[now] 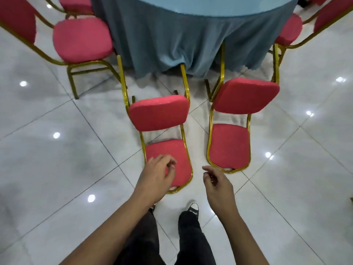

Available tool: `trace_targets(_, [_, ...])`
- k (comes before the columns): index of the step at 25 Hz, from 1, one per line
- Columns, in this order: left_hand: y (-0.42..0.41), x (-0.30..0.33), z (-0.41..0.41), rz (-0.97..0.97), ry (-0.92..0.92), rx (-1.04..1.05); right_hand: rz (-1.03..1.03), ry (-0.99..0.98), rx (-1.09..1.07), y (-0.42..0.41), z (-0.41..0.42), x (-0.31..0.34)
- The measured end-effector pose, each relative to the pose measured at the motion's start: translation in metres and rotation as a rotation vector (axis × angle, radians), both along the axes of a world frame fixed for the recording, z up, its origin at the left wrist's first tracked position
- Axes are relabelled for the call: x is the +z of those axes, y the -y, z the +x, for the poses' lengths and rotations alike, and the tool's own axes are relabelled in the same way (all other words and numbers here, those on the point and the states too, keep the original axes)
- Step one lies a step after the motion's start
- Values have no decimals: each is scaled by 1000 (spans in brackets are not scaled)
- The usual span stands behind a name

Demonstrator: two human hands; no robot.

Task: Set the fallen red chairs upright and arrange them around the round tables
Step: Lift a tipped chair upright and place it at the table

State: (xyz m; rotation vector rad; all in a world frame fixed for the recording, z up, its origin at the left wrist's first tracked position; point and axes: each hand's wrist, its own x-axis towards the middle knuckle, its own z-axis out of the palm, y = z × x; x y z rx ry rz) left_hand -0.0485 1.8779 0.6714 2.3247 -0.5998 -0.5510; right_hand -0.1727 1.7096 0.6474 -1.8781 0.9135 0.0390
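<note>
I counted two fallen red padded chairs with gold metal frames, the left one (162, 131) and the right one (236, 119), lying on their backs on the white tiled floor (57, 169), legs toward the round tabletop under blue cloth (191, 35). At least three similar chairs stood upright around it. My left hand (156, 175) hovered over the left chair's backrest, fingers (168, 161) loosely curled, holding nothing. My right hand (215, 180), also loosely curled, was just beside the right chair's backrest.
</note>
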Motion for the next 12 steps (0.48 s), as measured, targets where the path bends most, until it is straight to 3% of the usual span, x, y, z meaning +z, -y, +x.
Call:
trace_targets(6, [3,-148,-42,142,-135,243,46,-142,151,60,5,-151])
trace_targets(12, [-1,-385,-32,278,-149,310,36,-201,196,78,26,-390])
